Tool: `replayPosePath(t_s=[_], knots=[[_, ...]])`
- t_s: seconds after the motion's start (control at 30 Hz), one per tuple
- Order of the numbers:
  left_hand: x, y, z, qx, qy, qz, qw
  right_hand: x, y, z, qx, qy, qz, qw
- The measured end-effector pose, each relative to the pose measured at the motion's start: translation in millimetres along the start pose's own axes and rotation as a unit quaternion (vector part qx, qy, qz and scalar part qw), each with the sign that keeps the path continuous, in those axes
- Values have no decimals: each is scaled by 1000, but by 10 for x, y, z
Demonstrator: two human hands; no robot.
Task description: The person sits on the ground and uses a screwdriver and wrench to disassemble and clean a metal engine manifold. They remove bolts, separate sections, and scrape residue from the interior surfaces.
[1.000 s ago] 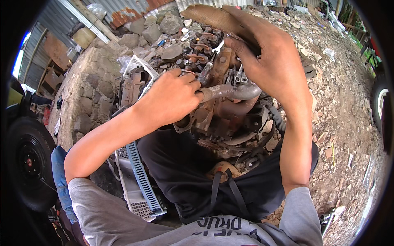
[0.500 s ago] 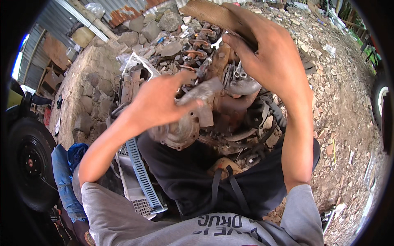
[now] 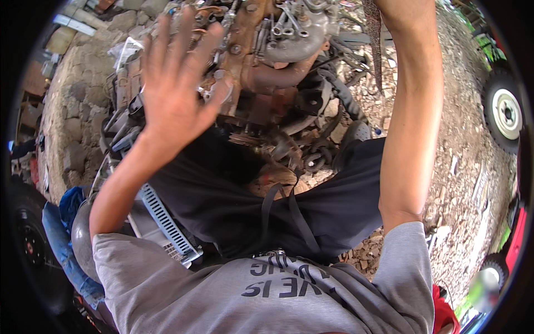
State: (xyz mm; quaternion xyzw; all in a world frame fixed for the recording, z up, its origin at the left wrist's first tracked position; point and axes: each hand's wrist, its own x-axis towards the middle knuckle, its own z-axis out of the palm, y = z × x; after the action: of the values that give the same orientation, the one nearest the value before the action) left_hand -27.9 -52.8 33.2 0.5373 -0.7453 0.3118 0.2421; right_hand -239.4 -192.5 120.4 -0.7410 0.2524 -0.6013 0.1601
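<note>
My left hand [image 3: 178,92] is raised with its fingers spread, in front of the left side of a rusty engine [image 3: 236,61]. Nothing is in its grip. My right hand [image 3: 409,11] is at the top edge, its fingers outside the picture. Beside its wrist hangs a dark brown, rough, thin strip [image 3: 374,47], apparently held in that hand. Several wrenches [image 3: 286,25] lie on the engine beside a grey metal manifold [image 3: 300,42]. Between my legs, below the engine, a small rusty part [image 3: 286,149] is smeared by motion.
A light-blue slotted plastic crate edge [image 3: 167,220] stands by my left leg. Blue jeans cloth [image 3: 72,253] lies further left, near a dark wheel [image 3: 30,239]. A stone wall [image 3: 72,122] runs along the left. Rubble ground [image 3: 450,161] and a white-rimmed wheel [image 3: 505,109] are at right.
The view has shifted. My left hand has come away from the round metal housing, which no longer shows there, and its fingers have spread. My right hand has moved up, nearly out of the picture.
</note>
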Motion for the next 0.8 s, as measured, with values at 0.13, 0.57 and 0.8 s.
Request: replayPosePath(t_s=[0.13, 0.57, 0.8], knots=[[282, 52, 65, -105, 9, 112, 988, 99, 185, -111, 65, -62, 101, 991], [-930, 1460, 1820, -322, -340, 247, 848, -749, 1114, -834, -40, -141, 277, 950], [-1532, 1692, 2695, -321, -521, -14, 790, -1794, 2185, -841, -111, -54, 471, 873]])
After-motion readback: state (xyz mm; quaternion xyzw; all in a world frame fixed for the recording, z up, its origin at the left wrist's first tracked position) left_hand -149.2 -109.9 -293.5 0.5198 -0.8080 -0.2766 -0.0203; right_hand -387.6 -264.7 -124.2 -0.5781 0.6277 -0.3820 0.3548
